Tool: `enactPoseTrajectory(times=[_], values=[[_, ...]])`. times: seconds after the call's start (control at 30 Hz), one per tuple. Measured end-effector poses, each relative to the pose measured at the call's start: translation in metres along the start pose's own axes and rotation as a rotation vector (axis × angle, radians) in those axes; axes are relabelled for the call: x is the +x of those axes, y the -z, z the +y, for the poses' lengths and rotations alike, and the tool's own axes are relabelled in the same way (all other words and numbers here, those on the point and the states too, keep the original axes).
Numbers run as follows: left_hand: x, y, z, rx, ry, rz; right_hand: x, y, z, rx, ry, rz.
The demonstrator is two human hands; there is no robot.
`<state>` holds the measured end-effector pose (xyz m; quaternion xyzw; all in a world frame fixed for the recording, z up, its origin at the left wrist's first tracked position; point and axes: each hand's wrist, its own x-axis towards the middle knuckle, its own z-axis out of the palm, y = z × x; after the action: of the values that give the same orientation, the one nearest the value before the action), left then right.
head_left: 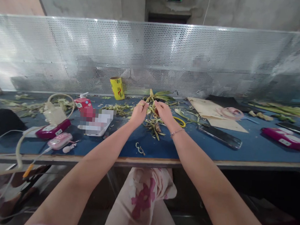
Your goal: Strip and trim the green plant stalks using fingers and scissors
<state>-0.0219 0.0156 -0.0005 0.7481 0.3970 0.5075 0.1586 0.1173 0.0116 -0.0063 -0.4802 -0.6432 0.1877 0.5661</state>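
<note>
Both of my hands are over the middle of a blue-topped table, close together. My left hand is closed in a pinch at the left of some pale green plant scraps. Just to its right, my right hand is closed too, its fingertips at a small pale brownish plant piece; its exact shape is hard to make out. Beyond the fingers lies a leafy stalk with a pale knobby base. Under and between the hands sits a heap of shredded plant bits. A yellow ring shows beside my right wrist.
A yellow can-like tube stands by the perforated metal screen. On the left are a red carton, a white device, and a pink gadget with cables. Rightward lie a phone, cardboard and a magenta pack.
</note>
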Motion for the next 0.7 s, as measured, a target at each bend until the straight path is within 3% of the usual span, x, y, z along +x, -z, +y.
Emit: enactPoseTrajectory(times=[0.27,0.53,0.7], values=[[-0.006,-0.005,0.007,-0.115,0.077,-0.111,-0.006,-0.010,-0.006,-0.191,0.121,0.131],[-0.005,-0.006,0.005,0.062,0.013,0.036,-0.010,-0.017,-0.009,-0.201,0.103,0.136],[-0.007,-0.010,0.010,-0.101,0.163,-0.027,-0.007,-0.022,0.000,-0.248,0.129,0.181]])
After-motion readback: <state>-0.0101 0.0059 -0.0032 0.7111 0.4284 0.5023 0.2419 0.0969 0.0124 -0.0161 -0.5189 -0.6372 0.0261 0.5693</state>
